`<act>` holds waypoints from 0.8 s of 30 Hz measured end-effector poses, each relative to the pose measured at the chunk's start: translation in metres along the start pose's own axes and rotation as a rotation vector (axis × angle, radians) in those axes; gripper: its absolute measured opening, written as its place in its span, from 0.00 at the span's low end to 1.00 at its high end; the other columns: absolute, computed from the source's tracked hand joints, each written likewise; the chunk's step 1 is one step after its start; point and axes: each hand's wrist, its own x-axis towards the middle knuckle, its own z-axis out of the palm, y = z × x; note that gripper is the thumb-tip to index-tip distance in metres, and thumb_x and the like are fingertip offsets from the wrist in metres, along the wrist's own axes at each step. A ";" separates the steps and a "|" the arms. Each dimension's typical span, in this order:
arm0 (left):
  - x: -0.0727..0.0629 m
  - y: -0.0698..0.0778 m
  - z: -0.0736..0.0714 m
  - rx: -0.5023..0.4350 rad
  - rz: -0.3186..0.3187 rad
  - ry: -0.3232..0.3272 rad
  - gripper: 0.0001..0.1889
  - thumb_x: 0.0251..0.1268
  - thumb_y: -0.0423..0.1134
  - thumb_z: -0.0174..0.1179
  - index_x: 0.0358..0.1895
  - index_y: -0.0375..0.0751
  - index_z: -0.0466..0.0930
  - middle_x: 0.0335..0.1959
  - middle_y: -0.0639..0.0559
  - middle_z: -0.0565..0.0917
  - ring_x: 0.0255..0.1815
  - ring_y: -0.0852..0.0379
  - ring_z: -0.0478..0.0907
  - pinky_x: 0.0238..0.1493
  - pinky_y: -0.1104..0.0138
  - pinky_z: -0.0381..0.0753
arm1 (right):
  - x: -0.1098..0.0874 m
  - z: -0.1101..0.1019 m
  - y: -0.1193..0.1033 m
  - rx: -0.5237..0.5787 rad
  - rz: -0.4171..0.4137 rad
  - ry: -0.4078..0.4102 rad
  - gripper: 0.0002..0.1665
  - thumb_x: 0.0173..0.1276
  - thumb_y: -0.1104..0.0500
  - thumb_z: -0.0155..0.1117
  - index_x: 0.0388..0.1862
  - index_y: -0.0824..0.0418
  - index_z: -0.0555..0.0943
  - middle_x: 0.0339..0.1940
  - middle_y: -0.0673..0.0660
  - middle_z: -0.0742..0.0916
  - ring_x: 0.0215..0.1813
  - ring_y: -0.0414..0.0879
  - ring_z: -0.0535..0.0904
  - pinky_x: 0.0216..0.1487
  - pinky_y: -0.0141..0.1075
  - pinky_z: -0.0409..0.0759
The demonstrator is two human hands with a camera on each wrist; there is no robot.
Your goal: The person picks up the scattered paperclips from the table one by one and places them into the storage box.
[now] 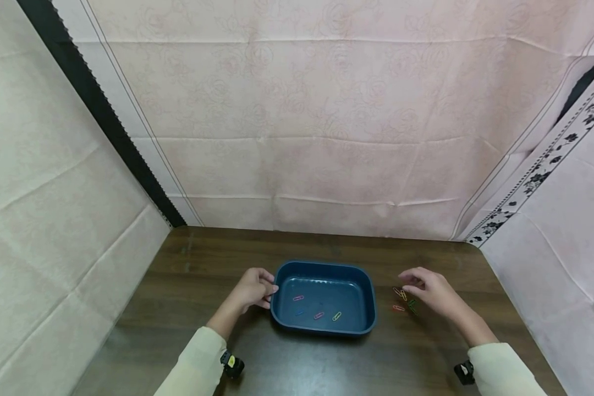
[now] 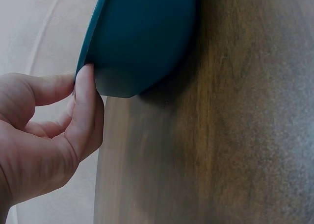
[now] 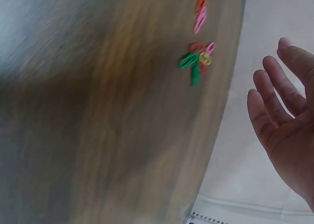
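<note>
A dark blue rectangular tray (image 1: 323,331) stands on the table with several coloured paper clips in it, among them a yellow paper clip (image 1: 336,316). My left hand (image 1: 256,289) pinches the tray's left rim between thumb and fingers; the left wrist view shows the tray's outer wall (image 2: 142,33) beside those fingers. To the right of the tray lies a loose group of paper clips, including a red paper clip (image 1: 398,308) and a green paper clip (image 3: 188,61). Above that group hovers my right hand (image 1: 429,289), fingers loosely bent, with nothing seen between them in the right wrist view.
The brown wooden table (image 1: 218,258) meets a pale patterned cloth (image 1: 326,110) at its back edge. Similar cloths hang along the left and right sides. A small black device (image 1: 232,364) is strapped at the left wrist, another device (image 1: 464,372) at the right.
</note>
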 end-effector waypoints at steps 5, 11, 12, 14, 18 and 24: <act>0.001 0.000 0.000 0.005 -0.005 0.000 0.11 0.72 0.29 0.62 0.52 0.29 0.76 0.34 0.40 0.81 0.29 0.51 0.79 0.30 0.61 0.91 | -0.009 0.000 0.011 -0.023 0.017 -0.010 0.10 0.67 0.64 0.73 0.46 0.58 0.86 0.42 0.50 0.88 0.43 0.42 0.84 0.42 0.36 0.87; 0.003 0.000 -0.001 0.005 -0.008 0.001 0.11 0.72 0.29 0.62 0.52 0.29 0.76 0.34 0.40 0.81 0.29 0.51 0.80 0.30 0.61 0.91 | -0.016 0.005 0.022 -0.047 -0.004 -0.022 0.09 0.64 0.64 0.76 0.42 0.55 0.86 0.39 0.47 0.87 0.39 0.35 0.81 0.39 0.33 0.84; 0.003 0.000 -0.001 0.006 -0.008 0.001 0.11 0.73 0.29 0.62 0.52 0.29 0.76 0.34 0.40 0.81 0.29 0.51 0.80 0.30 0.61 0.91 | -0.017 0.005 0.023 -0.050 -0.004 -0.026 0.09 0.64 0.65 0.76 0.42 0.56 0.86 0.39 0.47 0.87 0.39 0.34 0.80 0.38 0.33 0.84; 0.003 0.000 -0.001 0.001 -0.010 -0.001 0.11 0.72 0.29 0.62 0.52 0.29 0.76 0.34 0.40 0.81 0.29 0.52 0.80 0.30 0.61 0.91 | -0.019 0.006 0.025 -0.058 -0.005 -0.030 0.09 0.64 0.65 0.75 0.41 0.56 0.86 0.38 0.47 0.87 0.39 0.32 0.79 0.38 0.33 0.84; 0.003 -0.001 -0.001 0.002 -0.011 -0.002 0.11 0.73 0.29 0.62 0.53 0.28 0.76 0.34 0.40 0.81 0.29 0.52 0.80 0.30 0.61 0.91 | -0.021 0.008 0.029 -0.070 -0.009 -0.032 0.10 0.63 0.65 0.76 0.40 0.55 0.86 0.38 0.46 0.86 0.38 0.32 0.78 0.37 0.33 0.83; 0.003 0.000 -0.001 0.003 -0.010 -0.001 0.11 0.73 0.29 0.62 0.53 0.28 0.76 0.35 0.40 0.81 0.29 0.51 0.79 0.30 0.61 0.91 | -0.024 0.009 0.035 -0.091 -0.023 -0.043 0.10 0.62 0.64 0.77 0.38 0.53 0.85 0.35 0.44 0.84 0.36 0.32 0.76 0.34 0.32 0.80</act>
